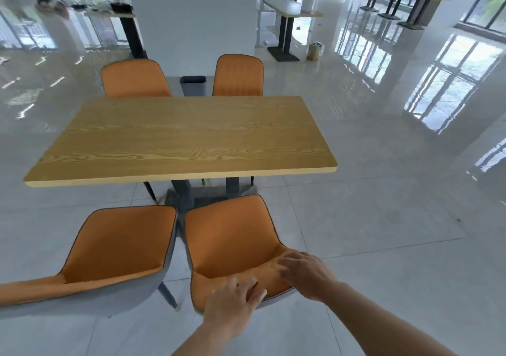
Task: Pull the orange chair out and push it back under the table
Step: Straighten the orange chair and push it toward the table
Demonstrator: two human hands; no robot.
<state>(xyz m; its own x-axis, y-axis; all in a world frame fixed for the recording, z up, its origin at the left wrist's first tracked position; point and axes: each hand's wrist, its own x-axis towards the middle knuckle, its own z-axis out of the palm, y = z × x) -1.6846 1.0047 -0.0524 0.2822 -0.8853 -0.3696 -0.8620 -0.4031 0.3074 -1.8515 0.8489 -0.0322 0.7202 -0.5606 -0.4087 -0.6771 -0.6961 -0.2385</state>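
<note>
Wood worktop stood ahead; orange chair sat out from under it, seat clear of its near edge, just beside second chair. Backrest top was held by left grip and right grip, fingers curled over its edge.

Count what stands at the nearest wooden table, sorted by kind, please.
Orange chairs: 4
Wooden table: 1
Grey bin: 1
Total: 6
</note>
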